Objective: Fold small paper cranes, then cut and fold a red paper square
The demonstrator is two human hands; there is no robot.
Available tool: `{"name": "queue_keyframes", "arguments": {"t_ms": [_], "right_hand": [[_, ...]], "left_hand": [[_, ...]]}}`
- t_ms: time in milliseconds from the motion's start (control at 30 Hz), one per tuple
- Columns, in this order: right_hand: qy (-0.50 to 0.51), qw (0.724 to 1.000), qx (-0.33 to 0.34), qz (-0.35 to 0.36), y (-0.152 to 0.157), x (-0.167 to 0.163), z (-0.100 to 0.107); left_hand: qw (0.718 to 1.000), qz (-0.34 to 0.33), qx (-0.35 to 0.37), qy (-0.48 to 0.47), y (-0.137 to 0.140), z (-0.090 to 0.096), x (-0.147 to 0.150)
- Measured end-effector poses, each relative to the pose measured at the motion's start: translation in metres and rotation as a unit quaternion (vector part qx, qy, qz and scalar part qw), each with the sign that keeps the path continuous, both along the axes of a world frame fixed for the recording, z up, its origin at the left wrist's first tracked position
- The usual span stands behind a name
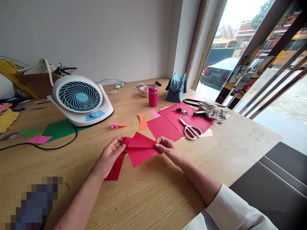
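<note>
Between my two hands, above the wooden table, is a folded piece of red paper, with a triangular flap laid over its upper part. My left hand pinches its left corner between thumb and fingers. The right corner is gripped the same way by my right hand. Below my left hand lies another red paper piece, partly hidden by the hand and wrist. Beyond my right hand, white-handled scissors rest with blades parted on large red sheets.
A white and blue fan stands at the back left, its black cord crossing the table. Farther back are a red canister and a blue bag. Keys, crumpled paper and orange paper lie around.
</note>
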State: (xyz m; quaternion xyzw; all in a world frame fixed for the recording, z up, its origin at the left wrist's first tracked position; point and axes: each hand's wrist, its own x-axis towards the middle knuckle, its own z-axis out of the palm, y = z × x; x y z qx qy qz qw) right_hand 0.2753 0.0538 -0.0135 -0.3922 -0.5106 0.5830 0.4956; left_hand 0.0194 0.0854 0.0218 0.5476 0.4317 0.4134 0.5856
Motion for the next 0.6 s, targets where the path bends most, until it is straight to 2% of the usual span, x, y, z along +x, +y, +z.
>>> {"name": "queue_keyframes", "arguments": {"t_ms": [133,333,433,500,533,600], "right_hand": [[-0.005,1.0,0.012,0.003,0.0,-0.003,-0.001],[-0.017,0.999,0.025,0.025,-0.005,-0.011,-0.001],[-0.077,0.994,0.072,0.03,-0.006,-0.004,0.002],[-0.208,0.968,0.139,-0.009,-0.004,0.008,0.005],[-0.298,0.938,0.171,-0.041,-0.001,0.016,0.005],[-0.472,0.856,0.195,-0.083,0.004,0.031,0.005]], "left_hand": [[1.0,0.024,0.002,-0.008,0.0,-0.001,-0.001],[0.999,-0.007,-0.047,-0.004,-0.004,-0.006,-0.002],[0.996,0.025,-0.088,0.02,-0.004,-0.01,-0.006],[0.991,0.075,-0.101,0.034,-0.002,-0.011,-0.017],[0.988,0.107,-0.1,0.044,0.0,-0.011,-0.025],[0.98,0.161,-0.085,0.085,0.005,-0.011,-0.046]]}}
